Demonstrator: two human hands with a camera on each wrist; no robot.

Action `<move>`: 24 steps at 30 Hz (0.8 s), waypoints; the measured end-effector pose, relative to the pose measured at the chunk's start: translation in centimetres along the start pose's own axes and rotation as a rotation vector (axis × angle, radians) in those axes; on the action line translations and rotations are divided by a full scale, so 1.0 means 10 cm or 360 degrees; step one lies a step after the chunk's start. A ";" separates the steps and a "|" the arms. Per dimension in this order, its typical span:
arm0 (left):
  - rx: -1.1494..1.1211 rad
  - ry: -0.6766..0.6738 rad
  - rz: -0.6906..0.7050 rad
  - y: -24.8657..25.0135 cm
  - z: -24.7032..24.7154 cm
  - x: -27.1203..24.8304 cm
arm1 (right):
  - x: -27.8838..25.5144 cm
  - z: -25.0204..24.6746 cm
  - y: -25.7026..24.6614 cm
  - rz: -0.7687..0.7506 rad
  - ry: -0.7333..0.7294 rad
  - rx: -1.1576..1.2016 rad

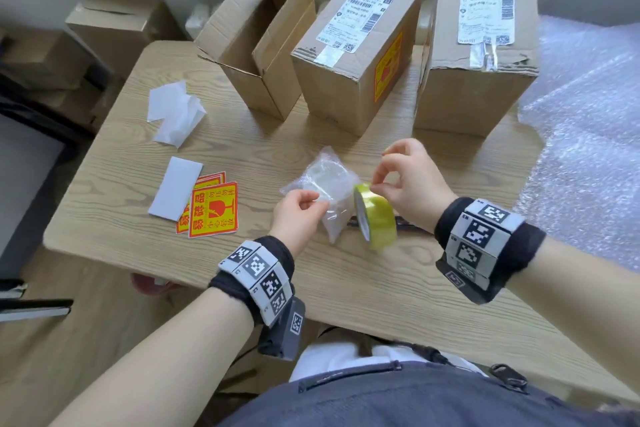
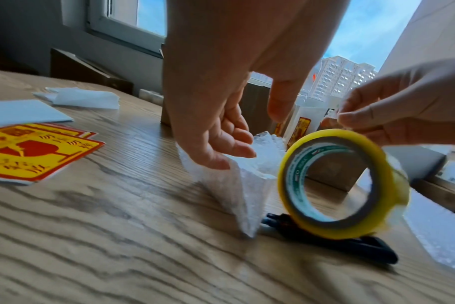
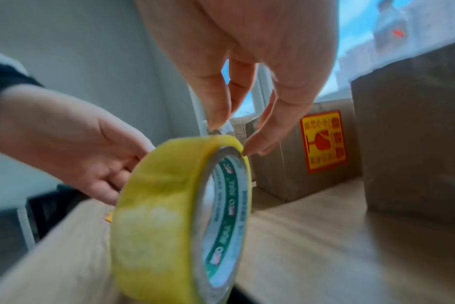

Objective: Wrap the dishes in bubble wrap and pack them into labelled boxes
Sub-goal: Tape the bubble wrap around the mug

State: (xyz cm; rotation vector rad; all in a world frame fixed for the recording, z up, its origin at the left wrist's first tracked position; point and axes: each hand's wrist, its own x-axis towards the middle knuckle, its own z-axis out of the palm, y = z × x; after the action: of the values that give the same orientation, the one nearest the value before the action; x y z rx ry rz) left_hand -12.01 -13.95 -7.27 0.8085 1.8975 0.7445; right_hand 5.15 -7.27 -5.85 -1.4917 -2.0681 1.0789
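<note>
A small dish bundled in bubble wrap [image 1: 327, 180] lies at the middle of the wooden table [image 1: 346, 274]. My left hand [image 1: 313, 205] grips the bundle's near edge, fingers curled over the wrap [image 2: 237, 185]. Just right of it a yellow tape roll [image 1: 375, 220] stands on edge, its green-printed core [image 2: 330, 183] facing the left wrist camera. Thumb and forefinger of my right hand [image 1: 375, 185] pinch the tape's free end at the top of the roll [image 3: 169, 195]. The dish itself is hidden inside the wrap.
Along the table's far edge stand an open empty carton [image 1: 256, 45], a taped carton with a fragile sticker [image 1: 356, 59] and a taller taped carton [image 1: 481, 52]. Fragile stickers [image 1: 214, 215] and white backing papers [image 1: 175, 114] lie left. A black tool [image 2: 351, 244] lies under the roll. Loose bubble wrap [image 1: 588, 149] fills the right.
</note>
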 end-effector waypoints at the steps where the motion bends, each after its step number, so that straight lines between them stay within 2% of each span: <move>1: 0.0015 0.0013 -0.0015 -0.02 -0.03 0.03 | 0.07 -0.02 -0.02 -0.0036 0.0038 -0.0139; 8: 0.0092 0.0043 -0.0060 -0.10 -0.19 0.10 | 0.30 -0.01 -0.14 -0.0407 0.0049 -0.0987; 10: 0.0121 0.0042 -0.0061 -0.10 -0.20 0.10 | 0.34 0.11 -0.03 -0.0463 0.0052 -0.1065; 14: 0.0118 0.0058 -0.0101 -0.07 -0.21 0.09 | 0.35 0.32 0.06 -0.0456 -0.0236 -0.1061; 16: 0.0112 0.0047 -0.0112 -0.04 -0.21 0.08 | 0.34 0.31 -0.06 -0.0536 -0.0176 -0.1190; 20: 0.0089 0.0058 -0.0124 -0.01 -0.21 0.09 | 0.34 0.23 -0.10 -0.0253 -0.0363 -0.1301; 24: 0.0098 0.0091 -0.0126 0.04 -0.23 0.09 | 0.41 0.25 -0.12 -0.0117 -0.0501 -0.1252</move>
State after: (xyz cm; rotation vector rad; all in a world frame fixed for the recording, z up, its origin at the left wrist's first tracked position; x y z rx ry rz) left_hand -14.33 -13.40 -6.50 0.7527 1.9998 0.6698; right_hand 1.22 -4.62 -7.08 -1.6090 -2.9610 0.4917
